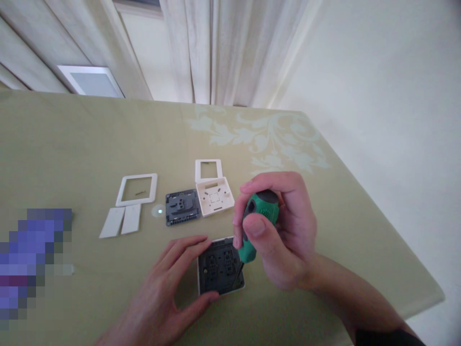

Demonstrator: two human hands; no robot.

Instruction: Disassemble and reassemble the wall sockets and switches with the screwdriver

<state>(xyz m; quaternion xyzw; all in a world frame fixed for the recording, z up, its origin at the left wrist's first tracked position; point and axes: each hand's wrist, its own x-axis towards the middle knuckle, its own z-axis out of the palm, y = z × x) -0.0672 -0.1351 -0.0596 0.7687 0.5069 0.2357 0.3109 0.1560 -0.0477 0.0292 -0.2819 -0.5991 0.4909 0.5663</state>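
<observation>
A square wall switch (220, 282) with a dark inner face and a white rim lies on the table. My left hand (163, 283) grips it by its edges, fingers on the far side and thumb on the near side. In my right hand (288, 235) is a screwdriver (264, 211) with a green and black handle, tilted over the switch. Its shaft points down at the right part of the dark face, where the tip is hard to make out. A small brass-coloured spot shows at the switch's left side.
Beyond my hands lie a dark grey socket module (180, 218), a white back box (225, 204) and two white frames (120, 192), each with a screw inside. Two white rocker plates (112, 222) lie at left. A pixelated purple shape (32, 259) covers the left edge.
</observation>
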